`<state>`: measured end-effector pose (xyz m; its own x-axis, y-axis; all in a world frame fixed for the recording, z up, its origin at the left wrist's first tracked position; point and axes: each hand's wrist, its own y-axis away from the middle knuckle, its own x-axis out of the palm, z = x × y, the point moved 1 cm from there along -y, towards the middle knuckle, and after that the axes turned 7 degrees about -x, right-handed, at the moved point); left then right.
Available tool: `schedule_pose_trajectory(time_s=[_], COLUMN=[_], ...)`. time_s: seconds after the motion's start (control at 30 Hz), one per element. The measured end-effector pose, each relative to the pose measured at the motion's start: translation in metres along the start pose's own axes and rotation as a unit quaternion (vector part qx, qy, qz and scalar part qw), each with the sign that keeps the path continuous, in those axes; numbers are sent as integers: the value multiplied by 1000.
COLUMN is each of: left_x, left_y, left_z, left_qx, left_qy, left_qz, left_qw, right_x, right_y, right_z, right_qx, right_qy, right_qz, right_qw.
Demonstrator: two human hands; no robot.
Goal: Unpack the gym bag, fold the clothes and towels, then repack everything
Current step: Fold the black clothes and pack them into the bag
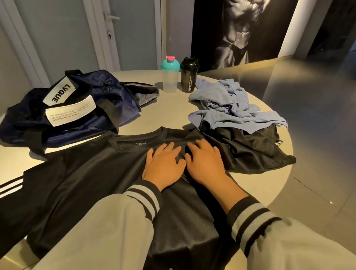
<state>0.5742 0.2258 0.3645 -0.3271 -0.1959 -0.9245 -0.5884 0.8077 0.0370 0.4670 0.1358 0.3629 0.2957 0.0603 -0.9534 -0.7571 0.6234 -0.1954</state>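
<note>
A black T-shirt (pixel 85 182) with white sleeve stripes lies spread flat on the round table (pixel 171 106). My left hand (pixel 163 164) and my right hand (pixel 205 161) press flat on its chest, side by side, fingers straight. The navy gym bag (pixel 77 107) with white labels lies slumped at the left, its mouth unzipped. A crumpled light blue towel (pixel 230 105) sits at the right on top of another black garment (pixel 256 146).
A clear shaker bottle with a teal lid (pixel 169 75) and a black shaker bottle (pixel 188 75) stand at the table's far edge. Doors and a dark poster are behind. Tiled floor lies to the right.
</note>
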Motion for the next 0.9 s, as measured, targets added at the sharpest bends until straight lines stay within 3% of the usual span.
schedule_pose_trajectory(time_s=[0.1, 0.2, 0.3, 0.4, 0.5, 0.63, 0.7, 0.77, 0.83, 0.9], left_x=[0, -4, -19, -39, -43, -26, -22, -27, -34, -46], left_y=[-1, 10, 21, 32, 46, 60, 59, 61, 70, 78], left_z=[2, 3, 7, 28, 48, 55, 57, 58, 66, 79], left_qx=[3, 18, 6, -74, -114, -95, -82, -62, -53, -65], left_qy=[66, 144, 26, -97, -117, -109, -64, 87, 250, 223], left_qz=[-33, -123, -188, -94, 16, 16, -8, -45, -111, -202], left_qw=[997, 982, 982, 988, 986, 989, 995, 993, 960, 952], right_x=[11, 12, 10, 9, 2, -10, -14, -11, -4, 4], right_y=[16, 20, 18, 18, 19, 29, 33, 35, 37, 39], right_z=[8, 8, 8, 12, 16, 40, 66, 92, 109, 115], right_qx=[-13, -15, -11, -18, -36, -72, -105, -128, -123, -111], right_qy=[12, 9, 9, 11, 42, 64, 20, -63, -123, -83], right_qz=[-6, -16, -14, -27, -60, -89, -85, -48, -2, 31], right_qw=[1000, 1000, 1000, 999, 997, 991, 991, 989, 985, 990])
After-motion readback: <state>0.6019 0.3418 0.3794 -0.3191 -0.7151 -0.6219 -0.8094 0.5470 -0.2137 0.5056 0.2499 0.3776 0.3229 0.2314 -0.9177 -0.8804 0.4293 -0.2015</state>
